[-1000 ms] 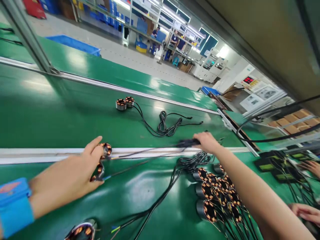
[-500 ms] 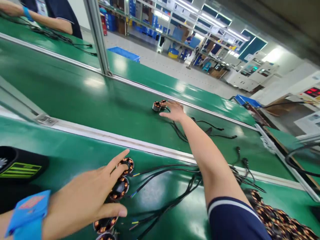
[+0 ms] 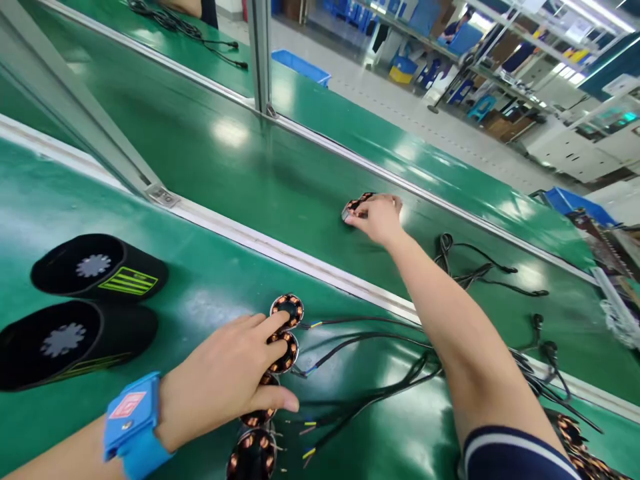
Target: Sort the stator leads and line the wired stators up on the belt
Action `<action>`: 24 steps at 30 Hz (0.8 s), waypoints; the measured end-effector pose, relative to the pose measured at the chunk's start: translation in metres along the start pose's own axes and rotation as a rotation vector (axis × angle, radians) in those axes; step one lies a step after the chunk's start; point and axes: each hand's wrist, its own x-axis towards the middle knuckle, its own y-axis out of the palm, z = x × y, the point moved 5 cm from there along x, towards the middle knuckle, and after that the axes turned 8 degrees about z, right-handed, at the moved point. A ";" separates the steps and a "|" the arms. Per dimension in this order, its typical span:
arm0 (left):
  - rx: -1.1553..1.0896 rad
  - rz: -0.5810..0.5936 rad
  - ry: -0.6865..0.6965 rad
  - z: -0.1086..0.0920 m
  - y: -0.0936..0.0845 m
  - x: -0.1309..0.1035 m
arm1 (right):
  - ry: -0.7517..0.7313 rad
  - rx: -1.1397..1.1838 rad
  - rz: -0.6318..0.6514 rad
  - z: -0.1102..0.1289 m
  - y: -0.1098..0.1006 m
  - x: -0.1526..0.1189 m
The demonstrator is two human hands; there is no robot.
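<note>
My right hand point(image 3: 382, 219) reaches onto the sunken green belt, thumb and fingers closed round copper-wound motor stators point(image 3: 351, 208); part of them is hidden under the fingers. My left hand point(image 3: 224, 385) lies over a row of similar stators on the near green bench, fingers spread. Its index fingertip touches the top stator point(image 3: 296, 305), and the middle finger rests on the second stator point(image 3: 287, 357). Lower in the row, one stator is partly covered by the thumb, and the bottom stator point(image 3: 251, 457) shows. Black cables point(image 3: 367, 393) with bared coloured wire ends lie right of the row.
Two black cylindrical housings point(image 3: 145, 277) stand at left. A metal post point(image 3: 117, 140) rises from the near rail point(image 3: 280, 263). More cables point(image 3: 467, 270) lie on the belt beyond my right arm. A stator pile point(image 3: 575, 437) sits at lower right. A blue bin point(image 3: 300, 67) is across.
My right hand has closed from an open reach onto the stators on the belt. My left fingers have settled on the row. The view has swung left and down, bringing both housings into sight.
</note>
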 end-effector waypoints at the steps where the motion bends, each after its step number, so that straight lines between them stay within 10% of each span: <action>1: -0.009 0.001 -0.002 -0.001 0.002 -0.005 | -0.093 0.032 -0.012 0.020 -0.002 -0.017; 8: 0.010 -0.326 0.021 0.002 -0.014 -0.042 | -0.597 0.073 0.147 0.152 0.006 -0.116; 12: 0.136 -0.464 -0.114 0.024 -0.035 -0.030 | -0.804 0.038 0.283 0.162 -0.006 -0.130; 15: 0.142 -0.340 -0.042 0.030 -0.037 -0.006 | -0.752 0.077 0.282 0.100 -0.028 -0.126; 17: 0.113 -0.262 -0.002 0.032 -0.035 0.006 | -0.407 -0.074 0.237 0.023 -0.036 -0.118; 19: 0.106 -0.239 0.009 0.032 -0.034 0.013 | -0.020 -0.269 0.263 -0.059 -0.033 -0.118; 24: 0.099 -0.306 -0.010 0.037 -0.030 0.020 | 0.224 -0.298 0.363 -0.167 -0.003 -0.146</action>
